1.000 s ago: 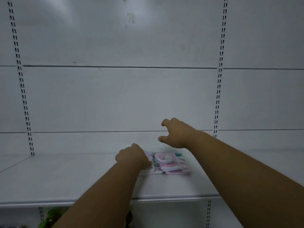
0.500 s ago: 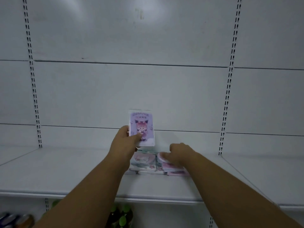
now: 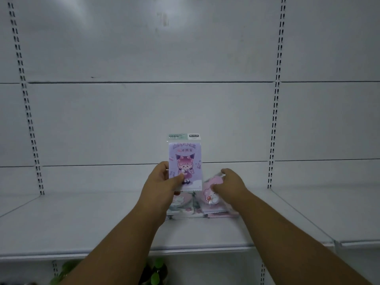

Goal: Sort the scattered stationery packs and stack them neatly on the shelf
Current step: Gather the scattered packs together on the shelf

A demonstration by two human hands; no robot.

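Change: my left hand [image 3: 162, 183] has lifted the purple pack [image 3: 184, 164] higher above the shelf [image 3: 92, 223] since half a second ago.
Left grip: clamped on its glossy, flat lower edge, pack upright.
Right hand [image 3: 230, 185]: fingers curled on the crinkly pink pack [image 3: 208, 197], tilting it off the stack [image 3: 182, 204] on the shelf.

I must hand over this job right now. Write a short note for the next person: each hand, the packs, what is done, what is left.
Left hand holds the purple pack upright above the shelf.
Right hand grips the pink pack on the right pile.
Other packs lie side by side on the shelf.
Done: a few packs already gathered together.
Left: place both held packs, square up the stacks.
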